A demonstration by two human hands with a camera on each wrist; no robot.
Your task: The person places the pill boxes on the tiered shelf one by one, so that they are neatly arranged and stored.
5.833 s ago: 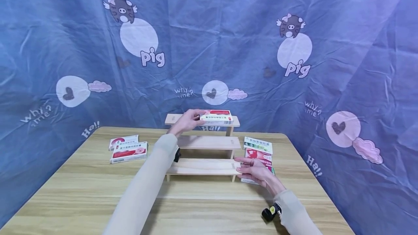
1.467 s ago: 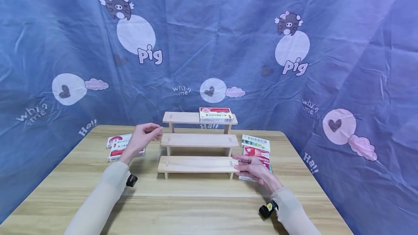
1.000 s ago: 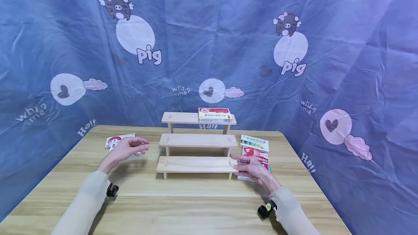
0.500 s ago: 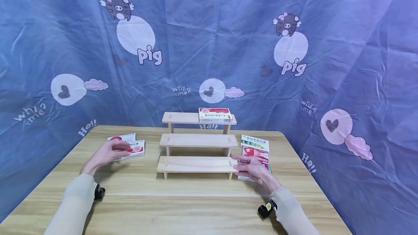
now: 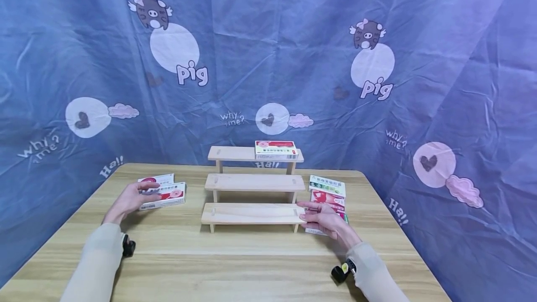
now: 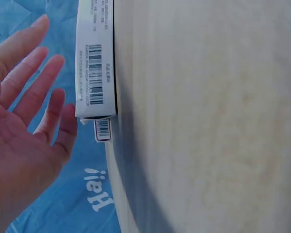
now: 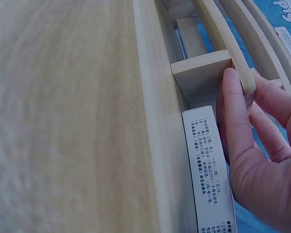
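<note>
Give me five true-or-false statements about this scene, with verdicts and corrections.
1. A box lies on the top tier of the wooden rack. True.
2. The right hand grips the middle tier. False: the right hand grips the right end of the lowest tier.
3. Other boxes lie on the table on both sides of the wooden rack. True.
4. The left hand lifts a box. False: the left hand holds nothing.
5. The wooden rack has three tiers. True.
</note>
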